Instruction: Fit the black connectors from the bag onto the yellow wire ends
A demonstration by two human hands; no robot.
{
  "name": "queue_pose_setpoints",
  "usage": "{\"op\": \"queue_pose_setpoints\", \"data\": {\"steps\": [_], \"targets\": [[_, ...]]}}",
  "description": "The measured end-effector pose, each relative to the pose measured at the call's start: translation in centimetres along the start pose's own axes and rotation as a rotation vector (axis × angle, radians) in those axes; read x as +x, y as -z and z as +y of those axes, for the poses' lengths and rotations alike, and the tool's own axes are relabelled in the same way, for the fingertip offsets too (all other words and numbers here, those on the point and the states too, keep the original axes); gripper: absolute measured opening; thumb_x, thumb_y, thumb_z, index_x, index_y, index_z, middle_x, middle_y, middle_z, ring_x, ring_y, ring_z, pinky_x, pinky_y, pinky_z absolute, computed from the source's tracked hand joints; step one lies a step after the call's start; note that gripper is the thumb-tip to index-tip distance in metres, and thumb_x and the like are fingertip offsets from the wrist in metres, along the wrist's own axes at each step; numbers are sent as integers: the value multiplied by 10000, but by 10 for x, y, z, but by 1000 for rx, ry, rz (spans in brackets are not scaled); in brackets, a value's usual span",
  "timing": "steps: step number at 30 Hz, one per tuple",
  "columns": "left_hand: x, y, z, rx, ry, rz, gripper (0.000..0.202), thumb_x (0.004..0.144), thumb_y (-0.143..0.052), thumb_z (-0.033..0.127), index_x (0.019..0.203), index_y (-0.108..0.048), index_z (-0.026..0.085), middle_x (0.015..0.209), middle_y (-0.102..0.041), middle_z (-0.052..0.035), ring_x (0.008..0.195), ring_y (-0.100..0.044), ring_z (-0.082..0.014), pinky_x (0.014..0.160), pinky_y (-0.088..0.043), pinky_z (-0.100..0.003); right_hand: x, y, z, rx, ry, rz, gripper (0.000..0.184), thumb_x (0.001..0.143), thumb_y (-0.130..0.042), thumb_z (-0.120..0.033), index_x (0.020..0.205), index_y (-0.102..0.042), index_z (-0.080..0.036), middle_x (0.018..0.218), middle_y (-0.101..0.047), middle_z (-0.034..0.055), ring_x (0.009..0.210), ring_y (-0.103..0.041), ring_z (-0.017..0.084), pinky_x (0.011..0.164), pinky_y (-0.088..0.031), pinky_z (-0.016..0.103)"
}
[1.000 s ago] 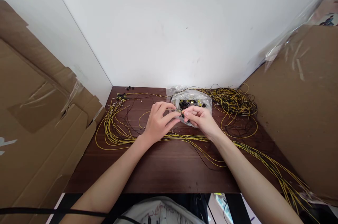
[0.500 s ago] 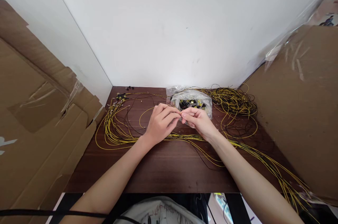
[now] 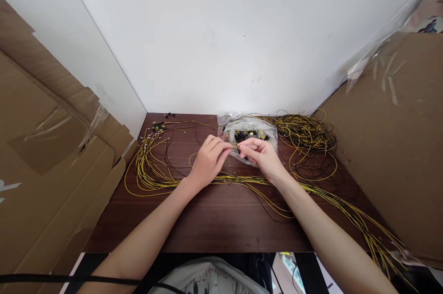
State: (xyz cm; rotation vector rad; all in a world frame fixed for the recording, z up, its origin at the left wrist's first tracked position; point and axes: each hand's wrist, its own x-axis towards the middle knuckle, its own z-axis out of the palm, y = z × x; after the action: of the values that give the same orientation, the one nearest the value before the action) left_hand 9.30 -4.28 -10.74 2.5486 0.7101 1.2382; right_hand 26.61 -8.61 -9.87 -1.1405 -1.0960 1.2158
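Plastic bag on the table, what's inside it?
Through the clear plastic bag you can see a heap of small black and yellow pieces. The right hand covers the bag's near side, so whatever lies there is hidden.

wires point(image 3: 148, 171): yellow, a few thin black ones mixed in
tangle point(image 3: 304, 132) at 1 o'clock: yellow and black
bag point(image 3: 268, 133): clear, black and yellow bits inside
table point(image 3: 214, 225): dark brown, wood grain
cardboard point(image 3: 391, 146): plain brown, clear tape strips
wall point(image 3: 224, 35): white
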Motion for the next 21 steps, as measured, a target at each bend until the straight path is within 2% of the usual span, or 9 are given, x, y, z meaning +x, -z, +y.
{"op": "queue_pose_setpoints", "data": {"steps": [2, 6, 8, 12, 17, 21], "targets": [[0, 0, -2, 22, -4, -6, 141, 888, -461, 175, 888, -600, 155, 808, -590, -61, 825, -462, -175, 760, -418, -318, 0, 0, 1, -35, 14, 0, 330, 662, -707, -434, 790, -625, -141, 561, -609, -4, 379, -272, 24, 380, -164, 202], [2, 3, -3, 111, -46, -67, 167, 894, -450, 183, 862, -612, 155, 807, -584, -66, 823, -445, -181, 755, -393, -334, 1, 2, 2, -124, 96, -17, 281, 688, -695, -403, 782, -629, -146, 588, -625, 11, 473, -453, 72, 440, -304, 212], [3, 6, -3, 151, -90, -118, 170, 891, -459, 195, 837, -619, 170, 818, -584, -63, 835, -437, -186, 762, -378, -341, 1, 3, 3, -162, 118, -34, 274, 699, -686, -402, 788, -631, -148, 601, -627, 15, 510, -494, 89, 464, -334, 220], [5, 9, -3, 138, -111, -196, 166, 891, -459, 199, 822, -608, 180, 884, -591, -63, 888, -444, -188, 789, -368, -339, 1, 4, 3, -196, 104, -37, 303, 693, -680, -435, 788, -632, -152, 595, -616, 11, 470, -463, 84, 425, -302, 217], [3, 8, -3, 98, -43, -131, 146, 899, -446, 203, 888, -586, 165, 856, -614, -56, 856, -474, -180, 773, -372, -329, 1, 4, 2, -180, 105, -15, 301, 708, -669, -433, 797, -633, -147, 580, -607, 7, 420, -372, 59, 397, -245, 211], [2, 6, -4, 115, -27, -88, 140, 894, -471, 227, 919, -596, 169, 824, -619, -46, 810, -479, -175, 746, -368, -324, 0, 4, 2, -194, 97, -33, 283, 724, -659, -421, 799, -637, -149, 582, -604, 4, 424, -363, 60, 407, -249, 214]]}}
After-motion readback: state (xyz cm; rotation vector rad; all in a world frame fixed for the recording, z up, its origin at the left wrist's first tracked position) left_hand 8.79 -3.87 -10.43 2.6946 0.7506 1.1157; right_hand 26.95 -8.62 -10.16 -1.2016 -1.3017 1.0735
